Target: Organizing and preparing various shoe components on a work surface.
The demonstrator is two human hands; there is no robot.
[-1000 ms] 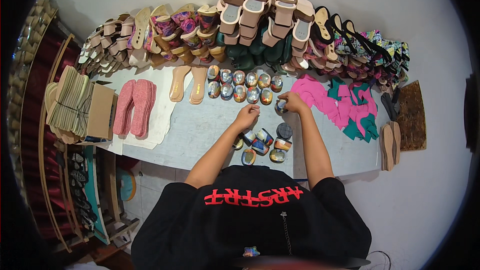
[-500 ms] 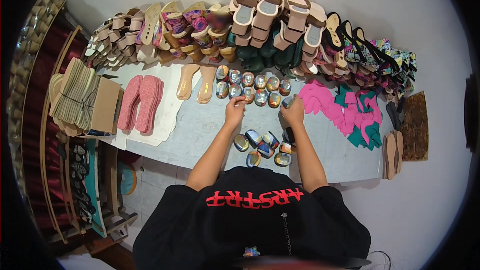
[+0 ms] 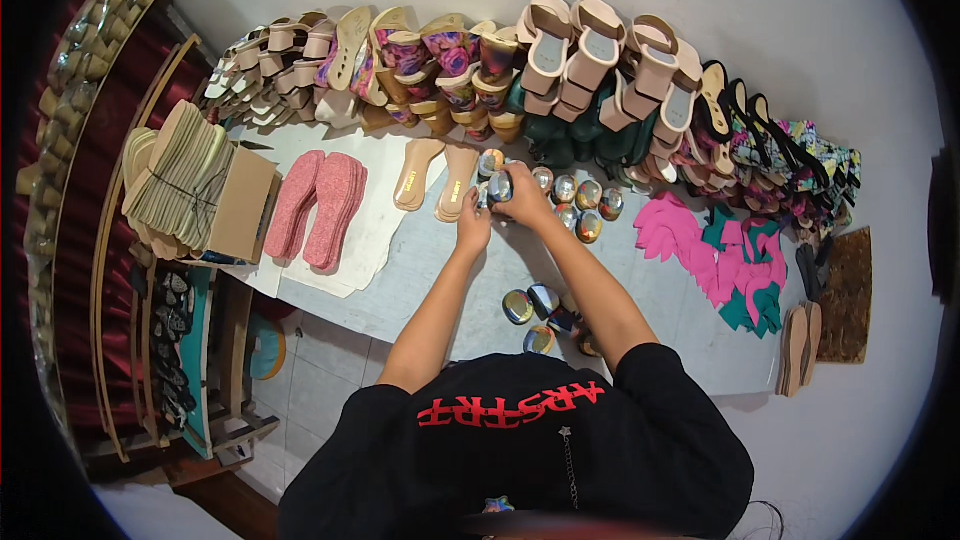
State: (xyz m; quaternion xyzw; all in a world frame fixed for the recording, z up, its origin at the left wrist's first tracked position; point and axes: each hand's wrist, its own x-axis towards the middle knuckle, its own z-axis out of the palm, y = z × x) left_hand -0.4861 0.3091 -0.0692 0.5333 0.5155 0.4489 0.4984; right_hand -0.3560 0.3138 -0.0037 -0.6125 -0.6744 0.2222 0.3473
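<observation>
My right hand (image 3: 524, 200) reaches over the table and grips a small rounded piece (image 3: 500, 187) with a shiny grey face and a multicoloured patterned side. Close beside it, the fingers of my left hand (image 3: 474, 226) are drawn together at the near-left end of the rows; what they pinch, if anything, is hard to make out. Another such piece (image 3: 491, 162) stands just beyond. More rounded pieces (image 3: 590, 228) continue in two rows to the right, partly hidden by my right hand. A loose group of them (image 3: 517, 307) lies nearer my body, partly behind my right forearm.
Tan insoles (image 3: 416, 175) and pink sole stacks (image 3: 312, 212) lie left, beside a cardboard box (image 3: 246, 202) and tied soles (image 3: 180, 185). Finished sandals (image 3: 548, 50) are piled along the wall. Pink and green cut pieces (image 3: 715, 255) cover the table's right part.
My right hand has moved left to the left end of the rows, carrying a rounded piece. My left hand stays near that end. The whole view has shifted, with the scene lying further right.
</observation>
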